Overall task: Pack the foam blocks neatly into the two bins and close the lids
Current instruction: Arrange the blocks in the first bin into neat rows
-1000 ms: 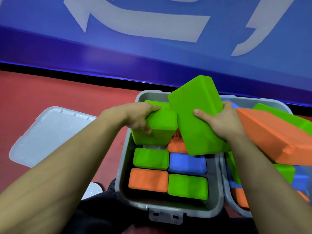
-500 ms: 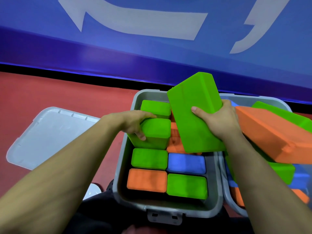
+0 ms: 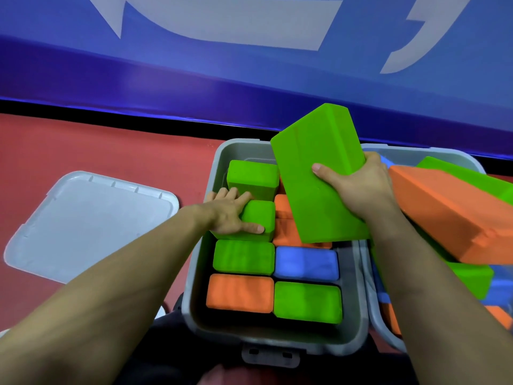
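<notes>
A grey bin (image 3: 352,340) in front of me holds upright foam blocks in green, orange and blue. My left hand (image 3: 227,212) grips a green block (image 3: 259,218) set down into the bin's left column, behind another green one (image 3: 244,257). My right hand (image 3: 361,187) holds a large green block (image 3: 316,173) tilted above the bin's far right part. Orange blocks (image 3: 286,218) lie partly hidden under it. A second bin (image 3: 380,323) on the right is heaped with a big orange block (image 3: 449,215) and green and blue ones.
A light grey lid (image 3: 83,223) lies flat on the red floor left of the bin. A blue wall with white markings (image 3: 249,26) runs along the far side. The near bin's latch (image 3: 270,355) faces me.
My left hand has pushed its green block down into the bin's left column, uncovering a green block behind it. My right hand has lifted the large green block slightly up and right.
</notes>
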{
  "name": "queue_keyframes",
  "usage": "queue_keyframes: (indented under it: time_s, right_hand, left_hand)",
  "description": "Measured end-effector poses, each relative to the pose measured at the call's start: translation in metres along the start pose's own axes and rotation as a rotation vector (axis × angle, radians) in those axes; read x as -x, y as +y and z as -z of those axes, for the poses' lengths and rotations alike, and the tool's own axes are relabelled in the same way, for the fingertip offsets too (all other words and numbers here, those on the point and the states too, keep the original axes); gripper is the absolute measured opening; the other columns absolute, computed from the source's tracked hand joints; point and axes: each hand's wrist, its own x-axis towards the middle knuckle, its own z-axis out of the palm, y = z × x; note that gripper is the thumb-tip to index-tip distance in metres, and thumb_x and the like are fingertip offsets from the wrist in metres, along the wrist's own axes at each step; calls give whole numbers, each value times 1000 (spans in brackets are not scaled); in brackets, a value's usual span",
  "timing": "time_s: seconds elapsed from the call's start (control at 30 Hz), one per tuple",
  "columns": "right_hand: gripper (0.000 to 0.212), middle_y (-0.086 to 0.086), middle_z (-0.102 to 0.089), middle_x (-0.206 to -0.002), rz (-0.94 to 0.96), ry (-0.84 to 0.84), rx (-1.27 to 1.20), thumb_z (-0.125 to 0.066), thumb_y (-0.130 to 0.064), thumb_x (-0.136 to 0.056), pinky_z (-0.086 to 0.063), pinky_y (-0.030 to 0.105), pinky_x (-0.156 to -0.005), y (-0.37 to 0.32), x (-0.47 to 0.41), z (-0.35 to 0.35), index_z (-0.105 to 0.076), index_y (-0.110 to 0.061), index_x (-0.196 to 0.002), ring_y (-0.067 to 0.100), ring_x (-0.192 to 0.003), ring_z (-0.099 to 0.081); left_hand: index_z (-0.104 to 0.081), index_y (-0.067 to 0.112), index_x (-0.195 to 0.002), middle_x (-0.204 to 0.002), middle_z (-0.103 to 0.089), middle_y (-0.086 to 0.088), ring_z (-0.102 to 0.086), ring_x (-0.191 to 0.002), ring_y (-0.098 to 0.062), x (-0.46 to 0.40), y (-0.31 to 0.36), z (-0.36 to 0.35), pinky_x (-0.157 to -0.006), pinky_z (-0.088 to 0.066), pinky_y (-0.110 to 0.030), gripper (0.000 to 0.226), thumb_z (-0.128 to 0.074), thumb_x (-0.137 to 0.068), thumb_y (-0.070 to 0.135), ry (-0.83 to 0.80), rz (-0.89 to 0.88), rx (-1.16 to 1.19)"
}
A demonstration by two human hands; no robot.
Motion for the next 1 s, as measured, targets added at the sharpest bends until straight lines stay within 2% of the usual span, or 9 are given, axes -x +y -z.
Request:
queue_keyframes:
  time_s: [0.3, 0.6, 0.83, 0.93, 1.0]
  right_hand:
    - [128, 11, -52, -136, 7, -23, 5, -58, -95, -40, -44, 57, -103, -5, 6, -12, -43, -15, -138, 36, -128, -49]
    - [119, 3, -54, -135, 22, -33, -67, -66, -91, -43, -46, 54, -104, -2, 2, -24, -43, -28, -141, 30, -127, -52]
    - [113, 2, -54, -133, 42, -16, -124, -68, -90, -44, -46, 53, -103, -3, -3, -22, -46, -27, -135, 29, -125, -54]
    - [107, -2, -57, -129, 48, 12, -173, -70, -89, -45, -46, 54, -103, -4, -5, -19, -49, -29, -131, 27, -122, -56]
    - [105, -7, -60, -127, 64, -1, -200, -71, -92, -43, -45, 56, -102, -3, -6, -16, -49, -35, -128, 22, -120, -58]
  left_hand:
    - [-16, 37, -153, -147, -28, -7, -23, -141, -32, -19, -7, -40, -117, -19, -48, 102, -46, -72, 92, -71, 48, 22]
    - [-18, 41, -148, -147, -27, -9, -24, -140, -33, -41, -6, -73, -114, -18, -48, 93, -50, -74, 88, -127, 86, 51]
    - [-21, 44, -148, -144, -29, -5, -24, -140, -33, -49, -6, -72, -116, -17, -47, 93, -56, -73, 86, -150, 83, 102]
    - [-20, 47, -149, -147, -30, -4, -23, -143, -32, -52, -11, -69, -118, -16, -46, 97, -62, -69, 85, -158, 75, 192]
    - [-16, 42, -155, -154, -29, -6, -23, -146, -31, -53, -15, -60, -120, -21, -46, 110, -69, -66, 81, -119, 58, 374]
